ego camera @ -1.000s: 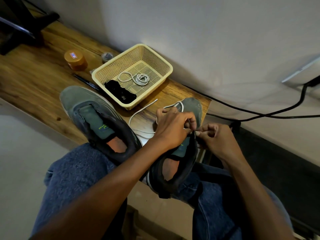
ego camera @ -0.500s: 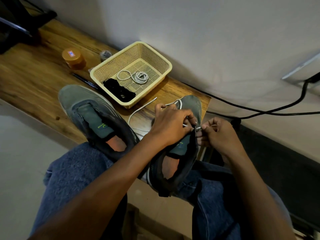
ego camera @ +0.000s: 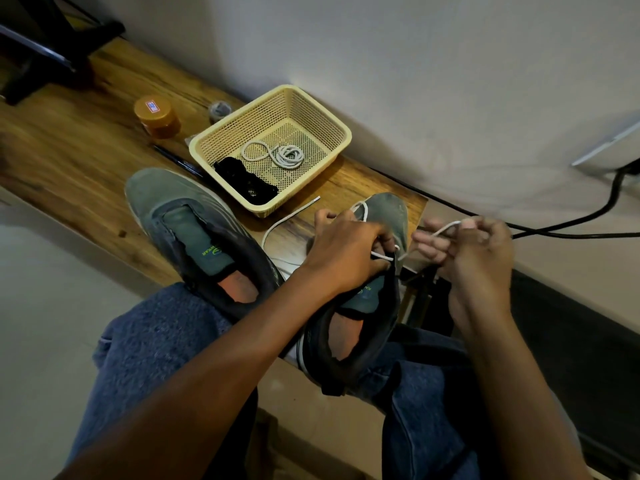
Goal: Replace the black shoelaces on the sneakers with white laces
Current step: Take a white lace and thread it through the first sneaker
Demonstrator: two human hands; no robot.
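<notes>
Two grey-green sneakers lie across my lap and the desk edge. The left sneaker point(ego camera: 194, 233) has no lace. My left hand point(ego camera: 349, 251) grips the upper of the right sneaker point(ego camera: 384, 216) near its eyelets. A white lace point(ego camera: 287, 220) runs through that shoe, its free end trailing onto the desk. My right hand point(ego camera: 474, 251) pinches the lace's other end, drawn out to the right of the shoe. A cream basket point(ego camera: 322, 109) holds a coiled white lace point(ego camera: 277, 154) and bundled black laces point(ego camera: 247, 183).
The wooden desk point(ego camera: 69, 150) carries an orange-lidded jar point(ego camera: 157, 116), a small round tin point(ego camera: 220, 109) and a dark pen point(ego camera: 180, 164) beside the basket. Black cables point(ego camera: 571, 223) run along the wall at right. A dark stand point(ego camera: 41, 57) occupies the far left.
My right hand has moved away to the right, drawing the white lace out through the shoe's eyelet. My left hand stays on the shoe.
</notes>
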